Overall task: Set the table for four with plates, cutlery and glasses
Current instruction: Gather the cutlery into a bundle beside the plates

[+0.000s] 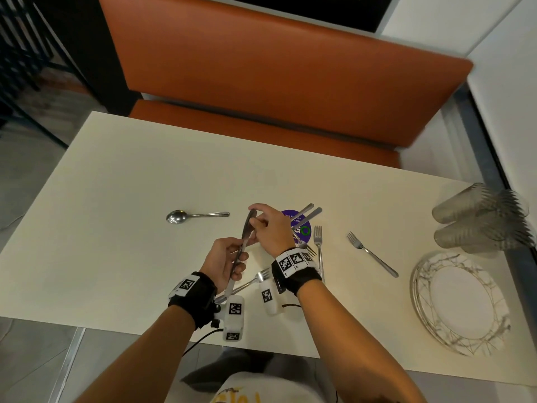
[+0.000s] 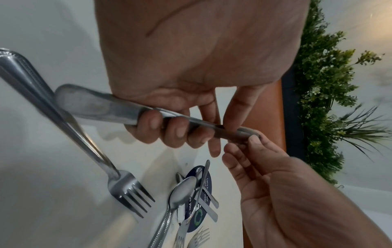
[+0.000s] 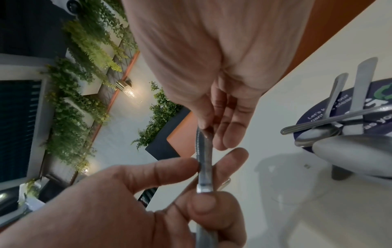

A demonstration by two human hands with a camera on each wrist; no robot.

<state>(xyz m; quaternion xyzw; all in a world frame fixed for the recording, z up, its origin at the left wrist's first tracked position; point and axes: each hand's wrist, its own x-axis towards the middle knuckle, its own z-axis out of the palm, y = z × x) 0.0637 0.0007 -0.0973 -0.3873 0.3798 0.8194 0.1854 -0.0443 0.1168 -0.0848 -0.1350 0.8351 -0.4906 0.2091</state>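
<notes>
A steel table knife [image 1: 243, 242] is held up over the middle of the white table [image 1: 122, 175]. My left hand [image 1: 236, 258] grips its handle, fingers curled round it [image 2: 169, 129]. My right hand [image 1: 255, 218] pinches the blade near its tip; the serrated edge [image 3: 199, 144] shows in the right wrist view. A spoon [image 1: 180, 217] lies alone to the left. Loose cutlery [image 1: 305, 218] is piled on a purple sticker behind my right hand. Forks [image 1: 318, 242] [image 1: 370, 254] lie to the right, and another fork [image 2: 123, 182] lies under my hands.
Clear tumblers [image 1: 476, 216] lie on their sides at the table's right edge. A stack of white plates with a marbled rim [image 1: 421, 301] sits in front of them. An orange bench seat [image 1: 276, 82] runs along the far side.
</notes>
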